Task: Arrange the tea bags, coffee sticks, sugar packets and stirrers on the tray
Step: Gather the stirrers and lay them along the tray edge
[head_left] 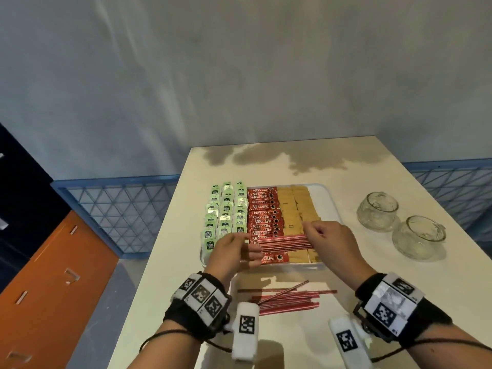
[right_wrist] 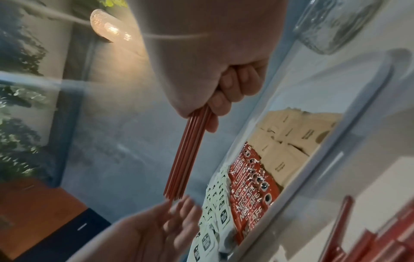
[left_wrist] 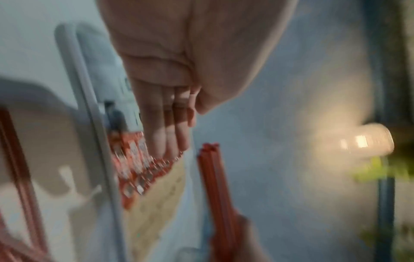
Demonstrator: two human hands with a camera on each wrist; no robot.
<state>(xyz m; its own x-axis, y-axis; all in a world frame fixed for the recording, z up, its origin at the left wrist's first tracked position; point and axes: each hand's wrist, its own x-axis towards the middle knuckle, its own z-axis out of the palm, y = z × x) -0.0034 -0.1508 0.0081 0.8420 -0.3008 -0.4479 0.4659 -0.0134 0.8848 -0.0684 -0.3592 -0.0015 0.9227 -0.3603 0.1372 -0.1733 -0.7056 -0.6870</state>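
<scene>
A white tray (head_left: 330,198) holds green tea bags (head_left: 226,209) on its left, red coffee sticks (head_left: 263,214) in the middle and brown sugar packets (head_left: 298,209) beside them. My right hand (head_left: 327,235) grips a bundle of red stirrers (head_left: 282,242) by its right end, level above the tray's front. The grip shows closely in the right wrist view on the bundle (right_wrist: 186,156). My left hand (head_left: 237,250) has straight fingers (left_wrist: 170,127) at the bundle's left end (left_wrist: 212,177); whether they touch it I cannot tell. More loose stirrers (head_left: 287,299) lie on the table before the tray.
Two clear glass bowls (head_left: 378,210) (head_left: 418,237) stand on the table right of the tray. The tray's right strip is bare. The table's left edge runs close to the tea bags, with a blue wire rack (head_left: 119,206) and an orange cabinet (head_left: 53,275) beyond.
</scene>
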